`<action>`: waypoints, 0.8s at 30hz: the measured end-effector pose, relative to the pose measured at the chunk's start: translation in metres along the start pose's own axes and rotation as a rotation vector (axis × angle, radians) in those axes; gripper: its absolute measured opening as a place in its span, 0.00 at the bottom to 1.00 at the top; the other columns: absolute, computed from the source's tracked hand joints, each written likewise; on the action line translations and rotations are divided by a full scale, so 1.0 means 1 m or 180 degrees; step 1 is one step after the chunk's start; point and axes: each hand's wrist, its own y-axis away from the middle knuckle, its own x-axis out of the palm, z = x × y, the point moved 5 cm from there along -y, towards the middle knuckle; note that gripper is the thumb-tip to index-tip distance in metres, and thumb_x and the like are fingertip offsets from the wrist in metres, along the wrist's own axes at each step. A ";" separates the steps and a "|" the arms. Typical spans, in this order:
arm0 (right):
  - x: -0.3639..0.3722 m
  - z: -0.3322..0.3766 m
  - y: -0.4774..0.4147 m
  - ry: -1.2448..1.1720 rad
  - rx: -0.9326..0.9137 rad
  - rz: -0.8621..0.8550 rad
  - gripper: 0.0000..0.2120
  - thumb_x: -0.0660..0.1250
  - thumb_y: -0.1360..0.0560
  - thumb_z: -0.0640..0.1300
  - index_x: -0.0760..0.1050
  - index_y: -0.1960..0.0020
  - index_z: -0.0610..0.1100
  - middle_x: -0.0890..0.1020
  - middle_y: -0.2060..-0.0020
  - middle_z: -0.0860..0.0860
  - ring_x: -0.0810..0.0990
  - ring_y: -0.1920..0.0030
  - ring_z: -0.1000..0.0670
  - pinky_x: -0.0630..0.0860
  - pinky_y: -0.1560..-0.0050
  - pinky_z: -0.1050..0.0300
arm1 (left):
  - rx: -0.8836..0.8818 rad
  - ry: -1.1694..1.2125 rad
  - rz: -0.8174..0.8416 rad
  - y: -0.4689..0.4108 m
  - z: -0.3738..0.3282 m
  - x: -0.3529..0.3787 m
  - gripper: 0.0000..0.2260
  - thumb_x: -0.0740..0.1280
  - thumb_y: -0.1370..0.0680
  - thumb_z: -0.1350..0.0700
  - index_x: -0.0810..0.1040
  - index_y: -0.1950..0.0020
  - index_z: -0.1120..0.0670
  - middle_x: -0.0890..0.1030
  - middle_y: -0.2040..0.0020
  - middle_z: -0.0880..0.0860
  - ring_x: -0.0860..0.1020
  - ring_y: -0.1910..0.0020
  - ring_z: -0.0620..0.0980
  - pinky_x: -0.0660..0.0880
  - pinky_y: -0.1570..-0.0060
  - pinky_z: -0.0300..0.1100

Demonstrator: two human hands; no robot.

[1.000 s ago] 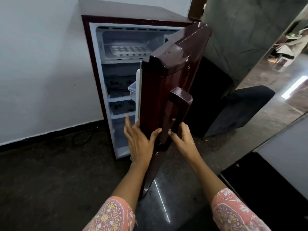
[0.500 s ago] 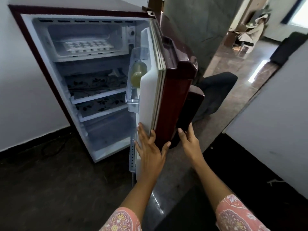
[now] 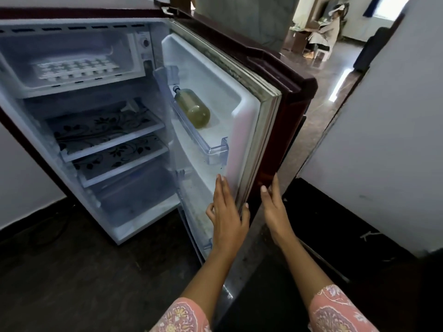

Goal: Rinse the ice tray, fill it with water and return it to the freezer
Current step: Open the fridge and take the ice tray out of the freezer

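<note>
A white ice tray (image 3: pixel 76 69) lies flat in the freezer compartment (image 3: pixel 72 39) at the top of a small maroon fridge. The fridge door (image 3: pixel 271 130) stands wide open to the right. My left hand (image 3: pixel 227 212) rests flat with fingers apart on the inner side of the door's free edge. On the outer side of that same edge, my right hand (image 3: pixel 275 209) lies with fingers straight. Neither hand holds anything.
A bottle of yellowish liquid (image 3: pixel 193 109) lies in the clear door rack (image 3: pixel 211 149). Two shelves with floral mats (image 3: pixel 105 130) sit under the freezer. A white wall (image 3: pixel 383 140) stands close on the right. The floor (image 3: pixel 72 271) is dark.
The door has swung further open to the right. Both hands followed its free edge, the left now on the inner side, the right on the outer side.
</note>
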 end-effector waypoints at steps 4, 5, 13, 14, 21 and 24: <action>-0.016 -0.004 -0.009 0.0206 0.0015 -0.0214 0.27 0.52 0.19 0.47 0.42 0.25 0.51 0.50 0.25 0.53 0.51 0.28 0.58 0.51 0.29 0.60 | 0.0058 -0.0276 0.0246 -0.006 -0.008 0.019 0.30 0.53 0.21 0.52 0.42 0.24 0.56 0.46 0.22 0.53 0.49 0.24 0.48 0.53 0.35 0.45; -0.020 -0.005 -0.011 0.0241 0.0038 -0.0234 0.27 0.53 0.19 0.47 0.42 0.25 0.51 0.50 0.24 0.52 0.51 0.28 0.58 0.51 0.30 0.59 | 0.0061 -0.0325 0.0300 -0.008 -0.009 0.022 0.31 0.56 0.22 0.56 0.42 0.23 0.56 0.46 0.22 0.53 0.49 0.24 0.48 0.54 0.34 0.47; -0.042 -0.011 -0.030 0.0377 0.0197 -0.0319 0.27 0.52 0.19 0.50 0.41 0.25 0.55 0.51 0.24 0.49 0.52 0.25 0.50 0.53 0.27 0.52 | 0.0277 -0.0604 0.0399 -0.020 -0.017 0.035 0.35 0.63 0.27 0.62 0.49 0.24 0.57 0.57 0.24 0.55 0.59 0.26 0.51 0.60 0.35 0.56; -0.044 -0.012 -0.032 0.0367 0.0204 -0.0322 0.27 0.52 0.19 0.50 0.41 0.25 0.55 0.51 0.24 0.49 0.52 0.25 0.50 0.53 0.26 0.51 | 0.0340 -0.0652 0.0432 -0.021 -0.018 0.036 0.35 0.63 0.27 0.62 0.50 0.24 0.57 0.58 0.24 0.55 0.59 0.26 0.51 0.60 0.35 0.56; -0.049 -0.012 -0.038 0.0452 0.0237 -0.0286 0.27 0.51 0.19 0.50 0.39 0.25 0.55 0.50 0.24 0.49 0.51 0.25 0.48 0.52 0.26 0.49 | 0.0560 -0.1028 0.0496 -0.028 -0.013 0.033 0.35 0.66 0.29 0.58 0.54 0.25 0.54 0.64 0.26 0.52 0.62 0.27 0.50 0.66 0.39 0.56; -0.048 -0.005 -0.031 0.0688 0.0077 -0.0517 0.28 0.53 0.19 0.48 0.43 0.25 0.51 0.50 0.24 0.48 0.52 0.25 0.48 0.54 0.27 0.49 | 0.0702 -0.1165 0.0546 -0.030 -0.004 0.027 0.31 0.62 0.27 0.55 0.56 0.24 0.54 0.64 0.26 0.52 0.61 0.26 0.51 0.66 0.37 0.54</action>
